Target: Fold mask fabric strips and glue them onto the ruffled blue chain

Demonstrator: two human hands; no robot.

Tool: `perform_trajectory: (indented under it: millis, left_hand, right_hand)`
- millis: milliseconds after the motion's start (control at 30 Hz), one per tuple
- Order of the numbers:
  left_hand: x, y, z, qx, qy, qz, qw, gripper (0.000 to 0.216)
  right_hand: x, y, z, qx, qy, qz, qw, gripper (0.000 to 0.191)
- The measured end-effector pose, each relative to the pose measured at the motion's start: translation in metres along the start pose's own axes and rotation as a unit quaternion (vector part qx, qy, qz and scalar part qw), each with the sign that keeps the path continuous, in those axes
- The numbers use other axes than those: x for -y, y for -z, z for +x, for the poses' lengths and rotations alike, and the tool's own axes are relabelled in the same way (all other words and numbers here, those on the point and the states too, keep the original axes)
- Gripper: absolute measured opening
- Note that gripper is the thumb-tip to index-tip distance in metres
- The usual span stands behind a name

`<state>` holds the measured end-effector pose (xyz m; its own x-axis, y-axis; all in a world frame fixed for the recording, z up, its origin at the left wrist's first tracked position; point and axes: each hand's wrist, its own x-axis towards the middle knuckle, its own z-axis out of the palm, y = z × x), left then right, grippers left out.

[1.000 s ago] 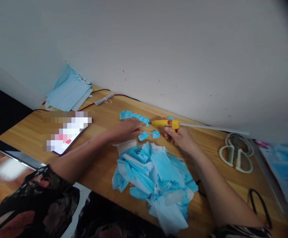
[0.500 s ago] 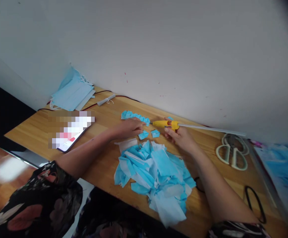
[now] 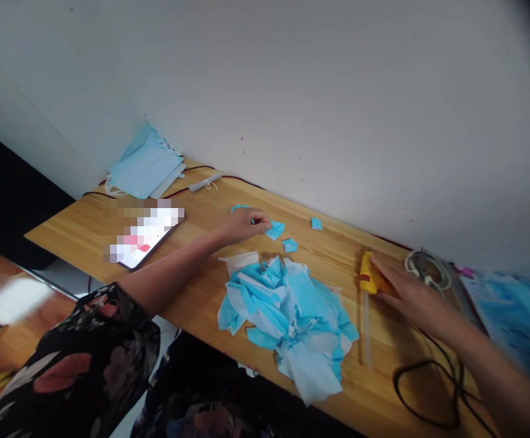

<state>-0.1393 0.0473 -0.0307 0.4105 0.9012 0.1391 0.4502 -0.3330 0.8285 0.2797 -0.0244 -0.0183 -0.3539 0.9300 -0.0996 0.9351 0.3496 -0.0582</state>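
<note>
- Brown wooden table (image 3: 338, 255), straight-edged, bears a heaped pile of crumpled blue-and-white fabric scraps (image 3: 287, 310).
- Flat stack of pale-blue rectangular face masks (image 3: 146, 167) lies beyond the pile, well to its left.
- Right hand (image 3: 411, 298), right of the pile, has its fingers partly spread against a yellow plastic glue gun (image 3: 367, 277); I cannot tell whether it grips.
- Glue gun sits right of the pile, its clear stick pointing nearward.
- Left hand (image 3: 241, 226), just beyond the pile, pinches a small folded blue fabric square (image 3: 275, 230) between thumb and finger.
- Two loose folded blue pieces, one nearer (image 3: 291, 245), one farther (image 3: 316, 224), also lie beyond the pile.
</note>
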Motion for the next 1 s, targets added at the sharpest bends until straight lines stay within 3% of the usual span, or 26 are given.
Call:
perform_trajectory:
  millis: [100, 167, 233, 333, 433, 600, 800, 900, 1000]
  left_hand:
    - [-0.002, -0.002, 0.001, -0.027, 0.015, -0.008, 0.999, 0.024]
    - [-0.001, -0.005, 0.0, -0.03, 0.012, -0.017, 0.999, 0.024]
    - [0.0, -0.007, -0.001, -0.032, -0.003, -0.028, 0.999, 0.024]
    - [0.001, -0.011, -0.002, -0.04, -0.035, -0.048, 0.997, 0.024]
    - [0.0, -0.012, -0.003, -0.038, -0.056, -0.051, 0.996, 0.023]
    - [0.0, -0.01, -0.002, -0.04, -0.064, -0.03, 0.997, 0.021]
    - [0.007, -0.01, 0.001, -0.051, -0.039, -0.014, 0.998, 0.028]
    - [0.013, -0.009, 0.001, -0.04, -0.04, 0.054, 0.997, 0.031]
    - [0.016, -0.008, -0.001, -0.018, -0.062, 0.182, 0.981, 0.033]
  right_hand:
    - [0.008, 0.018, 0.005, -0.031, 0.047, 0.017, 0.998, 0.044]
    - [0.037, 0.033, 0.021, -0.074, 0.033, 0.055, 0.995, 0.036]
    - [0.076, 0.043, 0.045, -0.068, 0.024, 0.141, 0.987, 0.034]
    - [0.127, 0.041, 0.087, -0.055, 0.024, 0.264, 0.963, 0.031]
    - [0.152, 0.029, 0.119, -0.039, 0.038, 0.346, 0.937, 0.032]
    - [0.159, 0.019, 0.138, 0.011, 0.028, 0.435, 0.9, 0.032]
    - [0.143, 0.022, 0.149, -0.011, 0.024, 0.416, 0.909, 0.028]
    - [0.128, 0.02, 0.154, 0.001, 0.027, 0.417, 0.908, 0.027]
    - [0.117, 0.015, 0.157, 0.055, 0.015, 0.444, 0.894, 0.028]
